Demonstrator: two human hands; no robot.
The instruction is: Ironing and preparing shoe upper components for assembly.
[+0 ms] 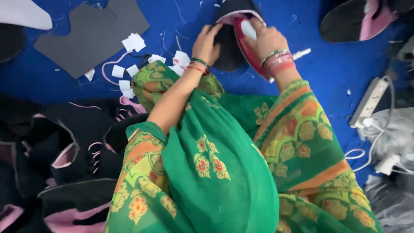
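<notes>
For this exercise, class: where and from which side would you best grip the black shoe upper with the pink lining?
Probably by its rim, one hand per side, as shown: the left hand on the black outer face, the right hand on the red-and-pink edge of the shoe upper. It is soft and open-mouthed, so the edges offer purchase.

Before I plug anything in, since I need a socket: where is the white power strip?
In the head view the white power strip lies at the right on the blue floor, right of the right hand, above the white cables.

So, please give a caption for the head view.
Both hands, left and right, hold a black shoe piece above blue floor.
</notes>
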